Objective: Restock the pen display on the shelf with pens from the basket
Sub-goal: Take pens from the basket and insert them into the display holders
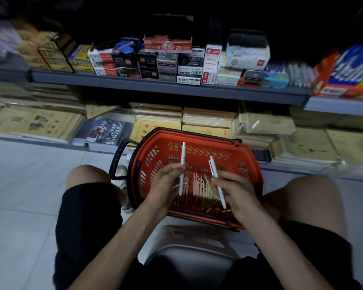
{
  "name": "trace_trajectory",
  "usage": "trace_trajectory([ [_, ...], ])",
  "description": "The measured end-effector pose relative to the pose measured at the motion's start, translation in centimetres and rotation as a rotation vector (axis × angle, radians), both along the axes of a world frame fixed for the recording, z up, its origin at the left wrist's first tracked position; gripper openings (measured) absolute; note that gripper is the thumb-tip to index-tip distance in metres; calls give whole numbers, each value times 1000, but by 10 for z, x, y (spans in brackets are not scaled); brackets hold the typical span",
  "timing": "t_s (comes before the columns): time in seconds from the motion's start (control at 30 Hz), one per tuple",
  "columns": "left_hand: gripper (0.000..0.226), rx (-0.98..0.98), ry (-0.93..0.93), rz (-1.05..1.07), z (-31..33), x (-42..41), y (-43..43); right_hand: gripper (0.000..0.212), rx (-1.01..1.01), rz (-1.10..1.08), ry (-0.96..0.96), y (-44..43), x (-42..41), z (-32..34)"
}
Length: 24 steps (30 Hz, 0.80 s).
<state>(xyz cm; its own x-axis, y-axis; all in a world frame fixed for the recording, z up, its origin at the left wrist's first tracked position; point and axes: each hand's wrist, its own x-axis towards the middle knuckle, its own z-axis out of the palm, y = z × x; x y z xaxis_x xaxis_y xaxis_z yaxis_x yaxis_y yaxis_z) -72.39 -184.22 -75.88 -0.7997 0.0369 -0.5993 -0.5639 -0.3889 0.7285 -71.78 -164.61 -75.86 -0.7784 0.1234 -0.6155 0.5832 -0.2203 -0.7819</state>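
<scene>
Picking from: red slotted plastic basket (235, 155)
Left hand (166, 185): slim white plastic pen (183, 162) pinched
Right hand (237, 191): second white pen (214, 173) pinched
Next: grey metal shelf (155, 85) must be reached

"2B" on the red-and-white box (168, 43), top of the shelf (155, 85) stack at twelve o'clock, neighbouring boxes (189, 70) lettered but too blurred to read

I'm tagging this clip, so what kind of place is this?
Likely a stationery shop: stacked pen boxes on a shelf, paper notebooks below, and a red shopping basket holding loose pens.
</scene>
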Motion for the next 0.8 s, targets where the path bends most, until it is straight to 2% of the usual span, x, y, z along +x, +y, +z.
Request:
trace_trajectory([
  [0.07,8,-41,16,19,-5,-2,5,23,15,-33,20,-5,-5,-2],
  [0.2,21,-110,26,33,-16,-4,15,28,73,-38,43,-11,-16,-5],
  [0.4,10,-127,3,64,-27,4,16,31,89,-60,4,-12,-18,-13],
  [0.53,27,-114,1,89,-25,7,18,31,90,-37,21,-14,-15,-12],
  [0.8,23,-58,101,55,8,-2,24,10,140,-5,196,-8,-5,16],
])
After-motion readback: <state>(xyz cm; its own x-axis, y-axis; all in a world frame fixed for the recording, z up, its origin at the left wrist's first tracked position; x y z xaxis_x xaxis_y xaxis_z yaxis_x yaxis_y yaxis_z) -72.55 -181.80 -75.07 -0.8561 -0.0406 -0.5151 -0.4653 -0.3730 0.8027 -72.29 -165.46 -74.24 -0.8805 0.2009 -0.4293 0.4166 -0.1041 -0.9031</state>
